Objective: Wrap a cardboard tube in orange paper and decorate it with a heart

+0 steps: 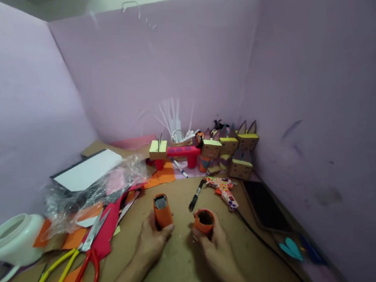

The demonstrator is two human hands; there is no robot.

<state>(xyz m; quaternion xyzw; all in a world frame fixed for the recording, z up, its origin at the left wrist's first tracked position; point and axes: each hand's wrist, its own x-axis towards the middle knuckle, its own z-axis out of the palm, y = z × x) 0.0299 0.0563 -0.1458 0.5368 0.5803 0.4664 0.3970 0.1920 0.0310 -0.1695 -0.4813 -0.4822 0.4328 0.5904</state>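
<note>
My left hand (155, 238) is closed around the lower part of an orange paper-covered tube (164, 214), which stands upright with its open top showing a greyish inside. In my right hand (215, 245) is a second orange tube (205, 223), tilted so its dark brown hollow faces up toward me. The two tubes are apart, both over the brown cardboard work surface (179, 274). Just beyond them lie a black marker (196, 195) and a glue gun (222, 191) with a colourful patterned body. Its black cord runs toward the near right.
Scissors (92, 237) with yellow and red handles lie on coloured paper at left, near a white mug-like pot (16, 246). Clear plastic wrap (76, 200) sits behind. Paper animal figures (229, 146) line the back. A black phone-like slab (265, 207) lies along the right wall.
</note>
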